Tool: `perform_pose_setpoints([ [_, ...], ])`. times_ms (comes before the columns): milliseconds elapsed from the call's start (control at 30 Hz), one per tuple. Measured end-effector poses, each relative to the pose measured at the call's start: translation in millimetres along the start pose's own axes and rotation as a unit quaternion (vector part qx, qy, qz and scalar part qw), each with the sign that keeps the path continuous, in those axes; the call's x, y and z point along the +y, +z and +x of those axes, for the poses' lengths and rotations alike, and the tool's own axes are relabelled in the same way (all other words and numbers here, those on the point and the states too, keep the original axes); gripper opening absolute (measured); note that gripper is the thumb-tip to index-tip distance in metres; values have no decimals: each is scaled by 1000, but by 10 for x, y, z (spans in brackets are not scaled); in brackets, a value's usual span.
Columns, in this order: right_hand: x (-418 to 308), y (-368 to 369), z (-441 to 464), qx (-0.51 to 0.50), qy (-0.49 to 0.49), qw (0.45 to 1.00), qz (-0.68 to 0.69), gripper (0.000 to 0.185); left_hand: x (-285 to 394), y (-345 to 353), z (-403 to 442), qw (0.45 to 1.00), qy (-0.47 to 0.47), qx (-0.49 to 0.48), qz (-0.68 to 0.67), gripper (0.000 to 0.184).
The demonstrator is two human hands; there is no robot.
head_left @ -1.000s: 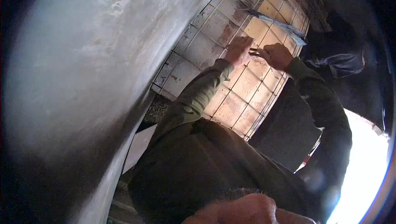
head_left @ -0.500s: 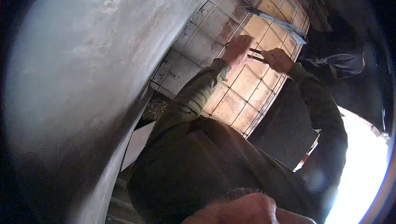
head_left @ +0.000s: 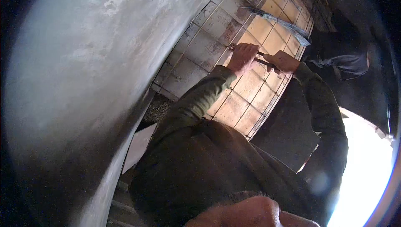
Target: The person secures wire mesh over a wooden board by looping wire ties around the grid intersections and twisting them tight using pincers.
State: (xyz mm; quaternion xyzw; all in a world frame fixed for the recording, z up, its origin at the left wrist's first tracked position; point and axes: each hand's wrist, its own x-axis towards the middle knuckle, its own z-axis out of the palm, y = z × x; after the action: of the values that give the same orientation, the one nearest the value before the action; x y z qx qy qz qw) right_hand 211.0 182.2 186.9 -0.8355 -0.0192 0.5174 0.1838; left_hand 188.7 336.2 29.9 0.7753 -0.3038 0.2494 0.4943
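Observation:
A wire mesh of thin bars (head_left: 250, 101) lies over boards, with both my hands above it. My right hand (head_left: 286, 63) is closed around a dark two-handled tool that looks like pincers (head_left: 265, 62). Its two dark arms stretch left to my left hand (head_left: 243, 58), whose fingers are curled over that end. The jaws are hidden, so I cannot tell what they grip. Just beyond my hands, a bundle of tie wire (head_left: 288, 26) rests across the mesh.
A large pale, smooth surface (head_left: 92, 60) rises along the left. Grey boards (head_left: 188, 70) lie under the mesh on that side. Dark cloth or clothing (head_left: 346, 62) is at the upper right. Bright light (head_left: 363, 172) comes in at the lower right.
Both hands have shifted slightly right and down with the pincers. My left hand has turned, and its fingers show more clearly. The wire bundle has not moved.

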Motion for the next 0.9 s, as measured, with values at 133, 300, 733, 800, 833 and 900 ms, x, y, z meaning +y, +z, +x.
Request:
perform_pose_setpoints([
  [133,-166,209,-216,222,-33,946,-235,44,-126,94,-6,991,-82,-105,-13,53],
  [300,-188,201,-185,336,-182,822,-423,37,-239,104,34,986,-78,-127,-75,55],
  [733,-54,490,-154,463,-171,800,-341,43,-289,100,-38,980,-97,-169,-35,31],
  [800,21,421,-68,421,-171,799,-394,39,-433,162,-90,972,-89,-182,-117,39],
  [833,65,367,-38,304,-82,888,-336,39,-352,79,-27,973,-88,-181,-116,39],
  [900,162,185,17,188,-26,972,-137,39,-47,-93,19,992,-49,-104,-45,53],
])
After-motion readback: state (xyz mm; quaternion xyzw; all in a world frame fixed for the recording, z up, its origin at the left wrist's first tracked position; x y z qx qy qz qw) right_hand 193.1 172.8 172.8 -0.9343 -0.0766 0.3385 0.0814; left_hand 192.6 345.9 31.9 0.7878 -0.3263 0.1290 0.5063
